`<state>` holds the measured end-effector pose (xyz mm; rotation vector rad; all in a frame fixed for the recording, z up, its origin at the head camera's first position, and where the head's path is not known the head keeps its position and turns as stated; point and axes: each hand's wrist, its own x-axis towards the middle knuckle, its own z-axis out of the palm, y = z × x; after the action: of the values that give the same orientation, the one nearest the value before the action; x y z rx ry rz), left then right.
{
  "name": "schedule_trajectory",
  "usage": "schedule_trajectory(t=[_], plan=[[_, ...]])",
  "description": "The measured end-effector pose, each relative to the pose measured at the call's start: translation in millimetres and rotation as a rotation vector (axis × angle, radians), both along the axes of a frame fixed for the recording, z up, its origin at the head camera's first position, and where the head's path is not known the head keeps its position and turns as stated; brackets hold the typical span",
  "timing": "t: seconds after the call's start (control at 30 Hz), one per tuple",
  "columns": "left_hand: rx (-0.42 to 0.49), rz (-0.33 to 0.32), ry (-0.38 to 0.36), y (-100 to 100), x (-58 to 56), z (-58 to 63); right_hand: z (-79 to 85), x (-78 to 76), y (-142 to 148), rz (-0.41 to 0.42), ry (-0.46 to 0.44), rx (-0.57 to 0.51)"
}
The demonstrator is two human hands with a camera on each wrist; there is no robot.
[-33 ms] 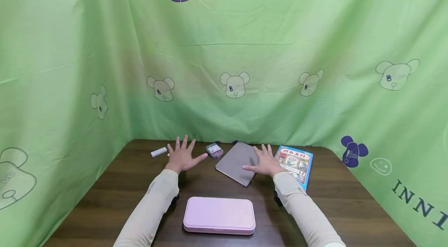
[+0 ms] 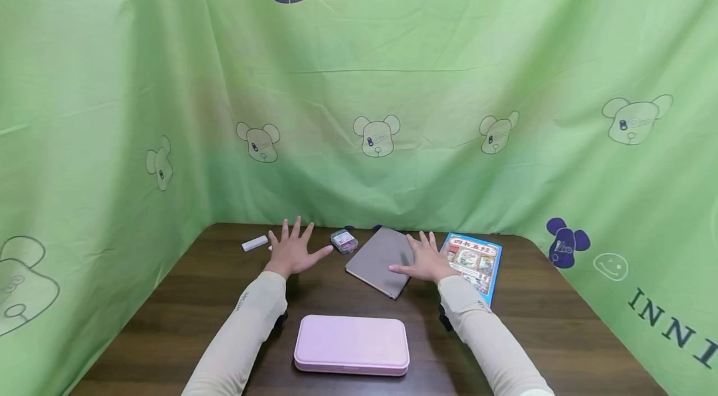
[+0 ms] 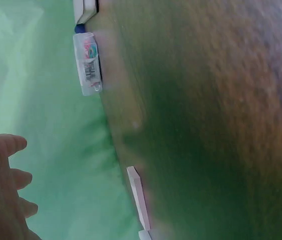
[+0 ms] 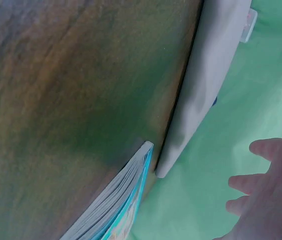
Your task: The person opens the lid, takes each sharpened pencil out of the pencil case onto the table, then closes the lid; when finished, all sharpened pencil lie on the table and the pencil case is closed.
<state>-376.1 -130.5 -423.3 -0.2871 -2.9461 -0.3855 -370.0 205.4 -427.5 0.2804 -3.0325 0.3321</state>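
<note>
A green cloth [image 2: 364, 47] with bears and smiley faces hangs around a brown wooden table [image 2: 168, 321]. A pink case [image 2: 351, 345] lies flat and closed at the near part of the table, between two light sleeves [image 2: 232, 333]. The left hand [image 2: 291, 254] is up past the pink case, off to its left. Its fingers are spread wide and free. The right hand [image 2: 429, 260] is past the pink case too, off to its right, with its fingers spread out and free as well.

Straight past the pink case is a small clear box [image 2: 344, 241], near the left thumb. A grey notebook [image 2: 378, 262] lies past the pink case and a bit right, partly behind the right hand. Further right of the pink case is a blue-edged book [image 2: 482, 259] with a picture cover. Far past the pink case, to the left, sit a white block [image 2: 255, 244] and a pinkish block [image 3: 139, 200], which the left hand mostly hides from the head view.
</note>
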Motion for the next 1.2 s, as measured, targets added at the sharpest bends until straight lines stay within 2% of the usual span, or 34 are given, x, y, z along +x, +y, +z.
schedule_trajectory(t=[0.13, 0.33, 0.47, 0.73, 0.97, 1.1, 1.2], plan=[[0.015, -0.005, -0.004, 0, 0.5, 1.5, 1.3, 2.5, 1, 0.002, 0.011, -0.012], [0.033, -0.005, 0.006, -1, -1.5, 6.7, 6.9, 1.7, 5, 0.012, 0.072, -0.010], [0.033, -0.002, 0.001, -3, -2.1, 8.9, 10.5, 1.8, 7, -0.002, 0.074, 0.003], [0.020, -0.009, 0.015, -4, 6.0, 8.9, 10.8, 12.6, 9, 0.016, 0.067, 0.006], [0.004, -0.050, 0.076, -6, 29.2, 8.7, 10.3, 36.0, 7, 0.081, 0.099, -0.002], [-0.028, -0.095, 0.067, -5, 53.0, 5.3, 8.6, 58.0, -1, 0.141, 0.090, -0.005], [-0.057, -0.140, 0.021, -4, 74.4, 1.4, 6.5, 75.0, -8, 0.202, 0.067, 0.008]])
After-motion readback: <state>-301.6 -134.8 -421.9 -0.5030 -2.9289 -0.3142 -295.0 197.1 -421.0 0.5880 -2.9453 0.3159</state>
